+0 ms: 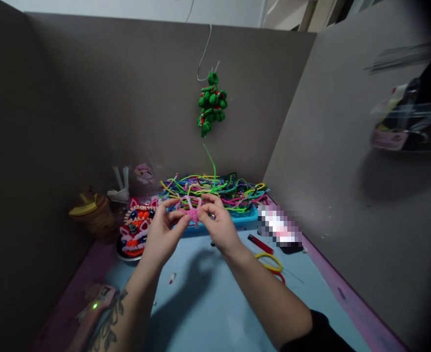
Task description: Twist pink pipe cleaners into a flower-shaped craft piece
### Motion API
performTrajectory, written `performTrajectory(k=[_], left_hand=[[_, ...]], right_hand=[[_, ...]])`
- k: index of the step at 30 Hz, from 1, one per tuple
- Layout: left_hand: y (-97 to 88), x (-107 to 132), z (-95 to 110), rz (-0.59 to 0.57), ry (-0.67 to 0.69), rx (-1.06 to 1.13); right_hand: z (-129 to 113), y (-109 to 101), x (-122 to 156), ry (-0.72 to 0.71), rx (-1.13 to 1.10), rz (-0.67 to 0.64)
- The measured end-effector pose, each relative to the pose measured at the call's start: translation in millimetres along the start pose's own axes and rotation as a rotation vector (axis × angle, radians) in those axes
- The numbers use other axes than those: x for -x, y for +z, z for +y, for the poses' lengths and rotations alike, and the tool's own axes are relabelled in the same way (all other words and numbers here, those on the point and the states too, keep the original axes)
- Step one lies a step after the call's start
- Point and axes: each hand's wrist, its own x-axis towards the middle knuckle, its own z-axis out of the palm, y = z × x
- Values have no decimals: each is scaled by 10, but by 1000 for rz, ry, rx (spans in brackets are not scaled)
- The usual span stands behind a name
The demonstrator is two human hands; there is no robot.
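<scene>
Between my hands, above the front of a blue tray (245, 222), is a small pink pipe-cleaner piece (193, 213) with thin loops at its top. My left hand (166, 229) pinches it from the left between thumb and fingers. From the other side, the thumb and fingertips of my right hand (220, 221) close on it as well. Just behind my hands, many coloured pipe cleaners (233, 188) are heaped in the tray, with one green stem rising. Finished-looking red, orange and lilac fuzzy pieces (137, 227) lie in a dish to the left.
Scissors with a yellow and red handle (269, 262), a red stick-like tool (261, 244) and a phone (290, 247) lie right. A pink glue gun (100, 305) with a green light sits lower left. A green bell-like ornament (212, 103) hangs at the back wall. A basket (96, 217) stands left.
</scene>
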Motion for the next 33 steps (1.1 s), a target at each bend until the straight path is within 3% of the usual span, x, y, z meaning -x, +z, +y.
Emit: performTrajectory(k=[6, 15, 24, 27, 29, 33], left_hand=[[39, 13, -4, 7, -33, 60], [-8, -21, 36, 113, -69, 111], [34, -17, 40, 77, -72, 123], [19, -44, 35, 118, -57, 130], [-28, -68, 49, 180, -20, 143], [-170, -108, 116, 299, 75, 112]], right_hand=[[20, 32, 38, -48, 109, 17], [35, -24, -28, -22, -6, 4], [35, -8, -26, -18, 62, -21], [12, -97, -74, -46, 26, -21], [-16, -275, -139, -97, -26, 66], [-66, -818, -257, -235, -47, 446]])
